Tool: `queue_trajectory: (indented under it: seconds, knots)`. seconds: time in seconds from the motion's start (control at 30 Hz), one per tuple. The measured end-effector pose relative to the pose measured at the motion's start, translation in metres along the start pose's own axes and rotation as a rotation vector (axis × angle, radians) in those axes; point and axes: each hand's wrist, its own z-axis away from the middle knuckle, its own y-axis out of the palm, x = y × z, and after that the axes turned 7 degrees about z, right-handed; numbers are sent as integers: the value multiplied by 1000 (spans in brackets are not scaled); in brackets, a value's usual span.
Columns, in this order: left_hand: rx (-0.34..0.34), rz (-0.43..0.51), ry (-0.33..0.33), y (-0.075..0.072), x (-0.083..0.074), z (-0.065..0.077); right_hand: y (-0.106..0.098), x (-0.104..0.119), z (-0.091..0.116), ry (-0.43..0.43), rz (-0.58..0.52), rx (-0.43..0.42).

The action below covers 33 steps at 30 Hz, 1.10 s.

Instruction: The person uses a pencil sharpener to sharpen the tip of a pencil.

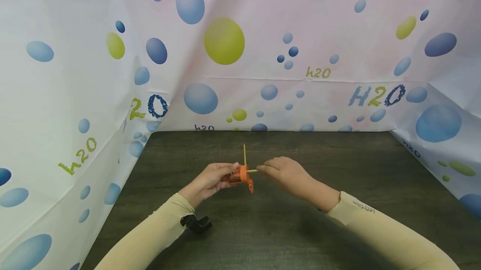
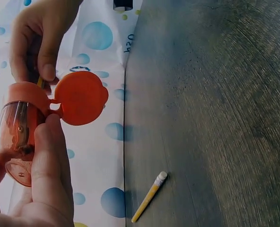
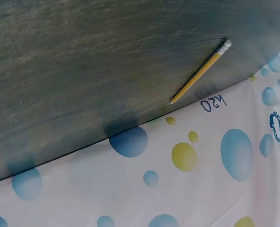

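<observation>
Cream sleeves frame two hands at an orange sharpener

Nearest are the left sleeve [image 1: 150, 232] and the right sleeve [image 1: 387, 230], both reaching forward over a dark table [image 1: 263, 236]. Just beside the left cuff sits a black object [image 1: 198, 223].

Farther on, the left hand [image 1: 212, 180] has its fingers and thumb clamped round the sharpener [image 1: 238, 175], holding it above the table. Something dark shows inside its see-through body. Its round orange lid [image 2: 82, 98] hangs open from the rim.

Opposite, the right hand [image 1: 283, 174] has its thumb and fingers pinched on a yellow pencil [image 1: 252, 171], which runs sideways to the sharpener's orange rim; how far it goes in is hidden.

Beyond the hands, a loose pencil [image 1: 244, 153] lies on the table, its white eraser end nearer the person and its other end toward the back edge. Farthest off, a white sheet [image 1: 263, 19] printed with blue and green dots and "H2O" lettering rises behind the table.
</observation>
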Motion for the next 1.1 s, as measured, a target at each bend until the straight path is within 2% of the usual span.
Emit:
queue_trajectory:
  seconds: [0.27,0.47,0.57,0.73,0.83,0.9,0.97,1.03,1.1]
  knots:
    - [11,16,8,2,1,-2,2,4,1,-2,40,5]
    - [132,-5,8,-3,-1,-1,2,0,2,-14,44,-27]
    - [157,-38,0,-4,-5,-1,4,-3,3,-30,51,-54]
    - [70,-60,-15,-2,-9,-1,6,-3,5,-27,72,-88]
    - [17,-66,-6,-1,-9,-1,6,-1,4,5,66,-77]
    - [-8,-85,15,0,-8,0,4,1,2,57,25,-24]
    - [-43,-104,48,1,-7,0,1,3,-2,142,-66,71]
    - [-83,-131,79,3,-6,0,-3,2,-6,266,-225,206]
    - [-116,-158,105,4,-5,1,-7,-2,-12,415,-439,363]
